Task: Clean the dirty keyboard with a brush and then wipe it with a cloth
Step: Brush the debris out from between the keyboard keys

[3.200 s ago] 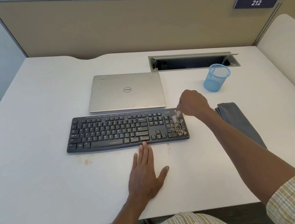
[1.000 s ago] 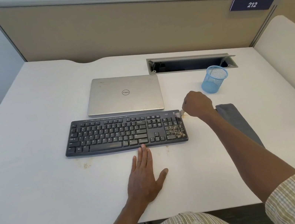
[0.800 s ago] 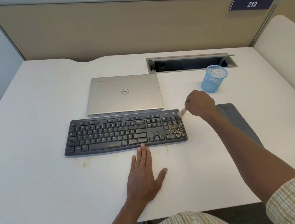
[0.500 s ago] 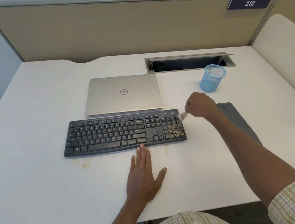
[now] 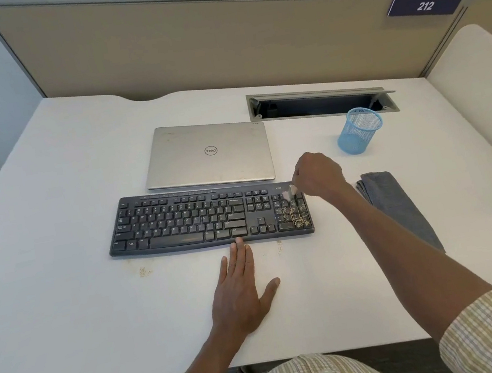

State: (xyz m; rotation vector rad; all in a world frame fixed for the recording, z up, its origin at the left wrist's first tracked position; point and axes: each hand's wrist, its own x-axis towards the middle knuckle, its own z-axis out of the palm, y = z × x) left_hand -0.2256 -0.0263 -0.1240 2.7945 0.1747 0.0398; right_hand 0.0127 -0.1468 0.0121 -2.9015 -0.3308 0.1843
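1. The right hand (image 5: 317, 176) grips a small brush (image 5: 289, 193), bristles on the keyboard (image 5: 198, 218)'s crumb-strewn number pad.
2. The left hand (image 5: 242, 288) lies flat, fingers straight, fingertips touching the keyboard's front edge.
3. A folded cloth (image 5: 394, 204) lies on the surface (image 5: 61, 298), right of the keyboard.

White desk (image 5: 64, 314), beige partition (image 5: 181, 41)

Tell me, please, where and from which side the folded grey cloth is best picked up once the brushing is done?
Pinch the grey cloth at its far end, coming from above and the right. That end lies bare on the desk, while the right forearm crosses over its near end. It lies flat, so probably only its folded edges give a hold.
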